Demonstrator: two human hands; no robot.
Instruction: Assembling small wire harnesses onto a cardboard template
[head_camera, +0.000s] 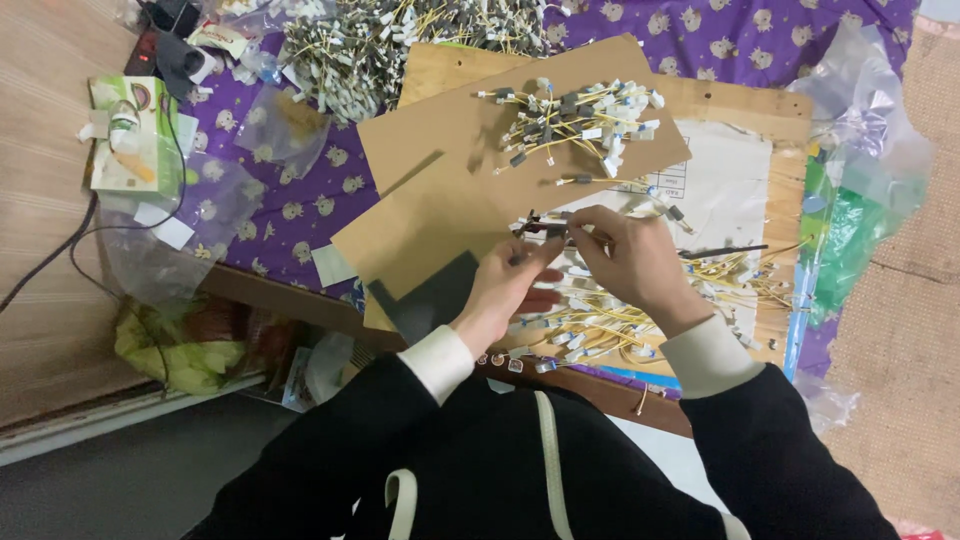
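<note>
**Small wired part pinched between both hands over a cluttered cloth**

Purple cloth (300, 215) printed with small pale figures covered the low work surface, which stood on a wood-grain floor (45, 200) beside a woven mat (905, 330). On the cloth we had overlapping sheets of stiff brown cardboard (440, 190), flat and matte, with a dark grey square (430, 295) tucked at one corner. A loose bundle of thin yellow wires with white and grey plastic ends (575, 120) lay on the upper sheet; a far bigger tangled heap (400, 35) sat beyond it. More yellow wires (600, 325) spread under our wrists. Crinkled clear plastic bags (860, 130) lay at the right edge.

Our left hand (505, 290) and right hand (630, 255) met above the cardboard, fingertips pressed together, pinching one small dark wired part (548, 229) between them. Its long axis ran roughly left to right, from one hand to the other; finer detail was too small to tell.
</note>
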